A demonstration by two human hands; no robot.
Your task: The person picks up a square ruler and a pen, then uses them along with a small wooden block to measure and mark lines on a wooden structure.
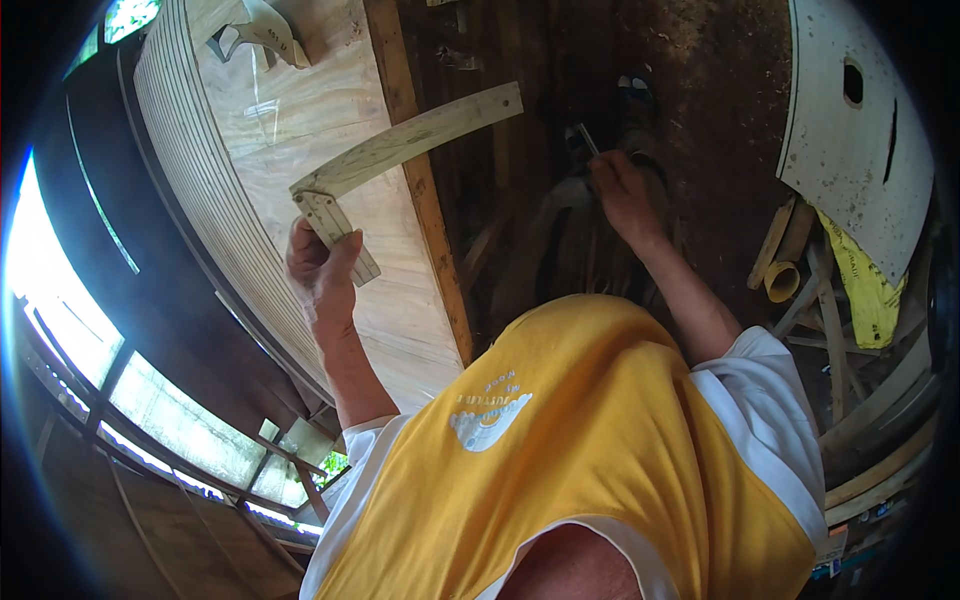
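In the upper left of the frame a pale curved wooden piece (268, 34) lies on the worktop (295, 125). Below it, the left hand (322, 262) pinches the short arm of an L-shaped wooden square (402, 144) between thumb and fingers; the long arm reaches from above that grip toward upper centre, past the worktop's edge. Right of centre, the right hand's (624, 198) grip is closed on a small shiny-edged tool (589, 140), its kind unclear.

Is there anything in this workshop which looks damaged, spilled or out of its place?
Mainly the white panel at right: dark specks dot it, and it has an oval hole and a slit; cuts or damage, I cannot tell. Beside it, a yellow sheet looks untidy among wood scraps. I see no spill.
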